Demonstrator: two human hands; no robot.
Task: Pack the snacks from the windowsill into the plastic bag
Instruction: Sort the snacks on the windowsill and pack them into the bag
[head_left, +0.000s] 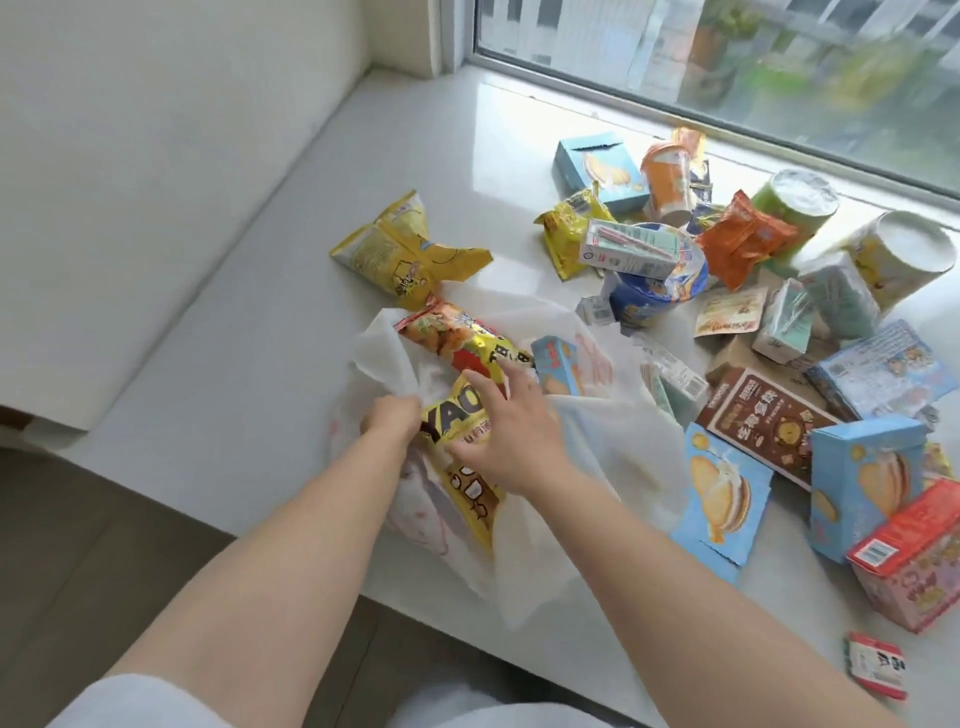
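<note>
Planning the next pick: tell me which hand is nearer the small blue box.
Right. The right hand lies just beside the small blue box; the left hand grips the plastic bag farther left.

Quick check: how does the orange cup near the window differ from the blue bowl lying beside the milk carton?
The orange cup is tall and narrow; the blue bowl is wide and squat. The orange cup stands nearer the window, by a blue box; the blue bowl is tipped on its side with the milk carton lying across it. Both remain on the windowsill, unpacked.
</note>
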